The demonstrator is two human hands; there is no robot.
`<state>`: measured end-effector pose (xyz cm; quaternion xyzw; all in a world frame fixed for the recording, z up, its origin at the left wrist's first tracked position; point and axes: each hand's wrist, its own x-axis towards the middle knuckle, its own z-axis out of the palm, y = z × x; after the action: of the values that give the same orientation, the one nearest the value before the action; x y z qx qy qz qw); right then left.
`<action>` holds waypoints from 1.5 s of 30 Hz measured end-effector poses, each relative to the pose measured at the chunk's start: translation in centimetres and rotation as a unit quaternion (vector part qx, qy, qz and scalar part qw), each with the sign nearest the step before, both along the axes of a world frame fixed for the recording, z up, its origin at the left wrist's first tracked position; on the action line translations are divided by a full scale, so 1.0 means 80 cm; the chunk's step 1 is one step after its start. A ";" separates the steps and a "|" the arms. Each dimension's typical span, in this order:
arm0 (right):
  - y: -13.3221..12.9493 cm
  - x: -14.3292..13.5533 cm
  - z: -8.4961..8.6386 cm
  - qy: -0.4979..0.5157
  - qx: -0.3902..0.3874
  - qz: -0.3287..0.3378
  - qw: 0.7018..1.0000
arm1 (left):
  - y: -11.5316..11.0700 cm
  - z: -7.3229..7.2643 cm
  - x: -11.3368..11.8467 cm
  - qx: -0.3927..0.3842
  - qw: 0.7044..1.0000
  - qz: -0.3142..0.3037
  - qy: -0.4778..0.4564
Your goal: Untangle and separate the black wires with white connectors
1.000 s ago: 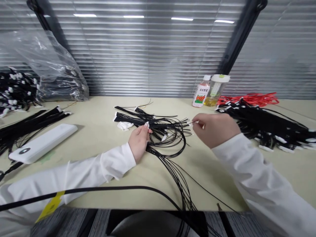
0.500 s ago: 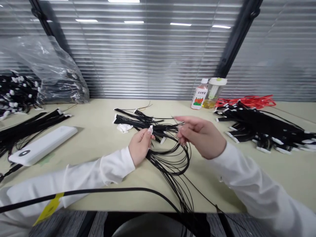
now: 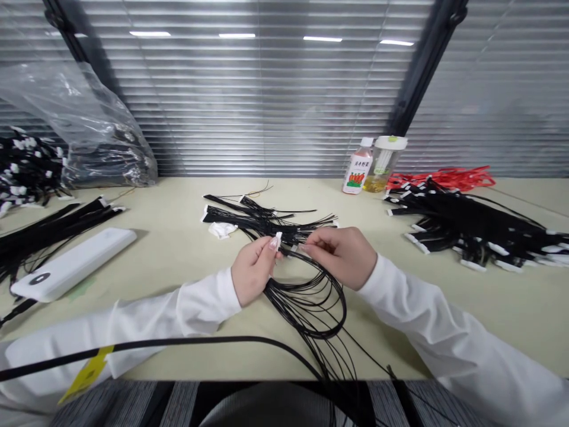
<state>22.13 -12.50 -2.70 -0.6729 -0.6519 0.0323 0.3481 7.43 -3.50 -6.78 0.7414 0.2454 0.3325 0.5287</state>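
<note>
Bearings are from the left hand. On the desk (image 3: 178,219), a tangled pile of white-ended black cables (image 3: 26,172) and a clear plastic bag (image 3: 111,136) lie at 10 o'clock. A white oblong device (image 3: 75,264) lies at 9 o'clock, and a crumpled white piece (image 3: 222,230) towards 11.

The left hand (image 3: 253,270) pinches a small white connector (image 3: 278,239) between thumb and fingers. Black wires (image 3: 331,329) loop out at 4 o'clock, their tails passing over the near edge.

Change noted: the right hand (image 3: 347,255) has moved inward from the wires' far ends and now sits at 3 o'clock, near the connector. Its fingertips are drawn together by a small pale piece; whether they grip it or a wire, I cannot tell. Finding: both hands are judged to be working at close quarters.

A labelled bottle (image 3: 357,169) and lidded container (image 3: 384,163) stand at 2 o'clock; a heap of black cables (image 3: 484,219) lies at 3.
</note>
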 end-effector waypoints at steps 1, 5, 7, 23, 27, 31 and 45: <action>0.000 0.000 0.000 0.000 0.002 -0.003 1.000 | 0.000 0.000 0.000 0.000 1.000 -0.001 0.000; 0.001 -0.001 0.000 -0.015 0.009 -0.003 1.000 | 0.001 -0.001 0.000 0.007 1.000 -0.007 0.005; 0.001 0.000 0.000 -0.032 0.022 -0.002 0.999 | 0.000 -0.001 0.000 0.012 1.000 -0.004 0.009; -0.002 0.007 -0.008 -0.190 0.149 0.028 0.970 | 0.002 -0.003 0.003 0.004 1.000 -0.007 0.018; -0.002 0.008 -0.011 -0.225 0.164 0.027 0.960 | 0.002 -0.003 0.003 -0.009 1.000 -0.009 0.017; -0.002 0.007 -0.012 -0.243 0.173 0.036 0.954 | 0.003 -0.002 0.003 -0.006 1.000 -0.009 0.015; -0.002 0.008 -0.011 -0.262 0.158 0.047 0.951 | 0.005 -0.005 0.003 -0.017 1.000 -0.015 0.010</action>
<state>22.80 -12.62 -3.57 -0.5628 -0.7476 -0.2324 0.2653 7.68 -3.11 -7.14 0.7391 0.2454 0.3130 0.5437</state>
